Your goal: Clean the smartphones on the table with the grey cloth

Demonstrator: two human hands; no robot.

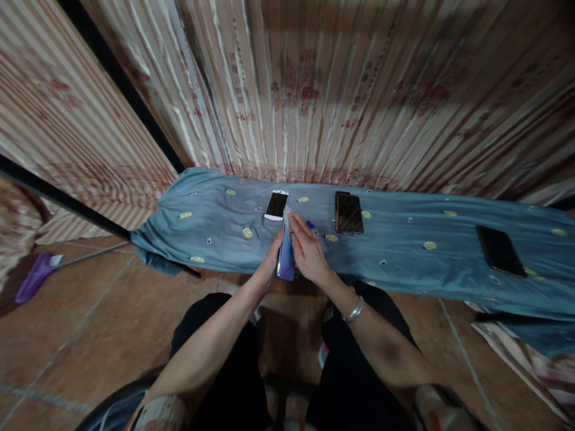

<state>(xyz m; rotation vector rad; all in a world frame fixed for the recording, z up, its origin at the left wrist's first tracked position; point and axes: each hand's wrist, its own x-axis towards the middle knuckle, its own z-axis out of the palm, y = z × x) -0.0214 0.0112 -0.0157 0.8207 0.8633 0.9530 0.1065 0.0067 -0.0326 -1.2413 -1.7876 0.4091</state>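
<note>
Lower frame: two bare forearms reach forward from dark-trousered knees; a metal bracelet (pixel 354 310) circles the right wrist. Centre: the left hand (pixel 269 266) is wrapped around a phone (pixel 286 258) standing on edge, its back shading from blue to violet, held just above the near edge of the bench (pixel 404 263). The right hand (pixel 308 251) lies flat against the phone's other side, fingers stretched toward its top, where a small pale, translucent piece shows; what it is cannot be told. Behind the hands, a blue-grey cloth (pixel 215 239) with small yellow embroidered spots covers the bench. On it lie a white phone (pixel 276 205), screen up, just beyond the hands; a dark phone (pixel 348 213) to its right; and a black phone (pixel 501 251) well apart at the right of the frame. Left edge: a purple broom (pixel 33 276) rests on the brown tiled floor. Upper frame: a striped, red-patterned curtain (pixel 359 90) hangs behind the bench.
</note>
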